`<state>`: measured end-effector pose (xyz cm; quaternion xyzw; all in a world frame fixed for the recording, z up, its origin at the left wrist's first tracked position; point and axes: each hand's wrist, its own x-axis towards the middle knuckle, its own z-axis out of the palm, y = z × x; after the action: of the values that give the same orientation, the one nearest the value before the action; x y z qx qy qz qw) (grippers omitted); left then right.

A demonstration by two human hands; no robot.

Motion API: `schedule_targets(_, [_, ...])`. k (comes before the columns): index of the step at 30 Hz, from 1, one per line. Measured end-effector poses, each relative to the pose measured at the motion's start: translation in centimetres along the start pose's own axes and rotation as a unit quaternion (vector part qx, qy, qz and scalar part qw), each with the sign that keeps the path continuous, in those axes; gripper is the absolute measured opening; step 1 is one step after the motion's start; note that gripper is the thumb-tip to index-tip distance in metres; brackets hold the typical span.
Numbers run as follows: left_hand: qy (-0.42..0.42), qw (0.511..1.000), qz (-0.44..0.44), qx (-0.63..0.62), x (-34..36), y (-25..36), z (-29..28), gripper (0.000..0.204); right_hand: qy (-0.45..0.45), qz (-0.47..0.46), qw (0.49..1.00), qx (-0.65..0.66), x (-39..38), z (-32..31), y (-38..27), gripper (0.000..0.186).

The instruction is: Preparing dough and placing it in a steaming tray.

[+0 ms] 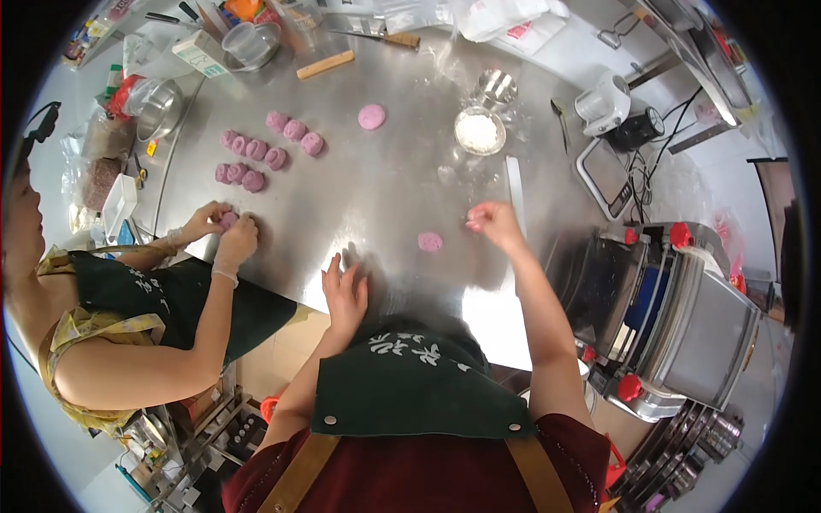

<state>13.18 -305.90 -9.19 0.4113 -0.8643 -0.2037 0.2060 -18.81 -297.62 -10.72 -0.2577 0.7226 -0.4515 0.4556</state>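
- Dough round [429, 242], pinkish purple and flattened, lies on the steel worktop [410, 184] between the two hands, nearer the right one and apart from both!
- Right hand [498, 224] is up beside it, just to its right, fingertips drawn together; whether anything is pinched in them, I cannot tell.
- Left hand [344, 299] is at the near edge of the worktop, open, fingers loosely spread and nothing in its grip.
- Far from the hands, a larger smooth dough disc [371, 117] lies flat and alone.
- Over to the left, what a line-up: rolled dough pieces [256, 150] in the same purple, set out in three slanting rows, neighbours close together.
- Near left, a co-worker [128, 342] in a dark green apron has gloved fingers of both hands around another purple dough piece [228, 221].
- Far right of the dough round, a bowl of white powder [480, 131] sits with a metal cup [497, 86] just behind it.
- A white strip [515, 184] lies beyond the right hand; a wooden rolling pin [326, 65] rests at the far left.
- Right side: a flat scale [604, 179], and nearer, a metal machine with red knobs [658, 316].
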Motion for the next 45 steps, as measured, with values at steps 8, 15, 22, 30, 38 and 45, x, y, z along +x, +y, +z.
schedule_targets(8, [-0.025,0.991,0.021,-0.133,1.5,2.4,1.0,0.026,0.028,0.079,0.941,0.327,-9.1,4.1,1.2,0.03])
schedule_targets(15, [-0.273,0.835,-0.136,-0.459,4.0,10.8,3.8,0.035,-0.02,0.073,0.832,0.55,-13.8,9.9,-0.6,0.06])
schedule_targets(22, [-0.328,0.74,-0.234,-0.539,-0.4,16.1,5.1,0.055,0.177,0.179,0.88,0.403,-13.8,8.9,-2.9,0.077])
schedule_targets(30, [-0.311,0.435,-0.457,-0.711,1.1,11.5,8.0,0.07,0.076,-0.2,0.968,-0.129,-13.9,10.6,-2.4,0.045])
schedule_targets(38, [-0.285,0.321,-0.396,-0.811,2.3,9.3,5.5,0.064,0.152,-0.263,0.923,-0.237,-16.1,12.0,-3.2,0.039])
schedule_targets(45, [-0.335,0.291,-0.457,-0.771,2.6,11.7,2.7,0.061,0.028,-0.335,0.871,-0.359,-15.0,8.2,-1.1,0.053])
